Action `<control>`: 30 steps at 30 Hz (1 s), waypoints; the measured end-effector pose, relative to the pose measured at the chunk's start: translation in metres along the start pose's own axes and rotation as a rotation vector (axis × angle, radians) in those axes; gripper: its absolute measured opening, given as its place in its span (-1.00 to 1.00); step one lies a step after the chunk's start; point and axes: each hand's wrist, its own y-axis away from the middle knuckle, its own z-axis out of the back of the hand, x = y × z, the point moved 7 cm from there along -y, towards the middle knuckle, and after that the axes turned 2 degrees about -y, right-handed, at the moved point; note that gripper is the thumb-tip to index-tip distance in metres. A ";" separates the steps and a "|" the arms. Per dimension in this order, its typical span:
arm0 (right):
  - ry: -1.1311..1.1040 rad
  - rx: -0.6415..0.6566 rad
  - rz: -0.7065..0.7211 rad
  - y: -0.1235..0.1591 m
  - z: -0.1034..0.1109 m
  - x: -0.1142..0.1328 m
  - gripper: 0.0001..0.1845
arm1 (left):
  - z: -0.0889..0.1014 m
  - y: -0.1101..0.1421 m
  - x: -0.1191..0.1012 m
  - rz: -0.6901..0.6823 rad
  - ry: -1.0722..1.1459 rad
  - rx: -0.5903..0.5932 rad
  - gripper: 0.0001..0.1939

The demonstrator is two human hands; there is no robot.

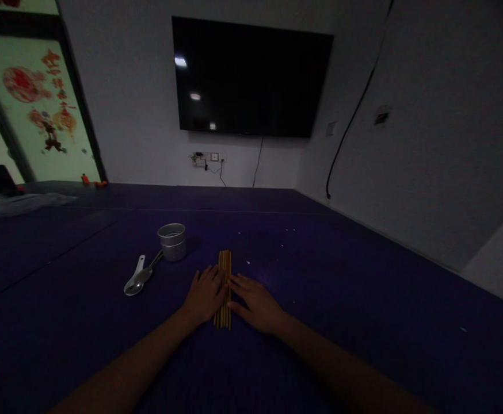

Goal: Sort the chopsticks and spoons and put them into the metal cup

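A bundle of several wooden chopsticks lies lengthwise on the dark blue surface, pointing away from me. My left hand rests flat against the bundle's left side, fingers stretched out. My right hand lies flat against its right side, fingers extended too. Both hands touch the sticks from the sides; neither wraps around them.
A small metal cup stands to the left beyond the hands. A metal spoon and a white spoon lie beside it. A black television hangs on the far wall. A grey wall runs along the right.
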 end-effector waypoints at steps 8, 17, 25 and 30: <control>-0.002 -0.007 0.007 0.000 0.002 0.002 -0.38 | -0.001 -0.001 0.001 -0.019 -0.011 -0.030 -0.51; 0.001 0.003 -0.012 0.002 0.002 0.001 -0.40 | -0.002 -0.001 0.000 0.001 0.014 0.004 -0.50; 0.002 -0.007 0.004 0.001 0.004 0.005 -0.41 | 0.002 0.000 -0.002 -0.008 0.008 -0.010 -0.50; 0.010 0.003 -0.003 0.001 0.004 0.005 -0.39 | 0.004 0.000 -0.003 -0.004 -0.004 0.002 -0.52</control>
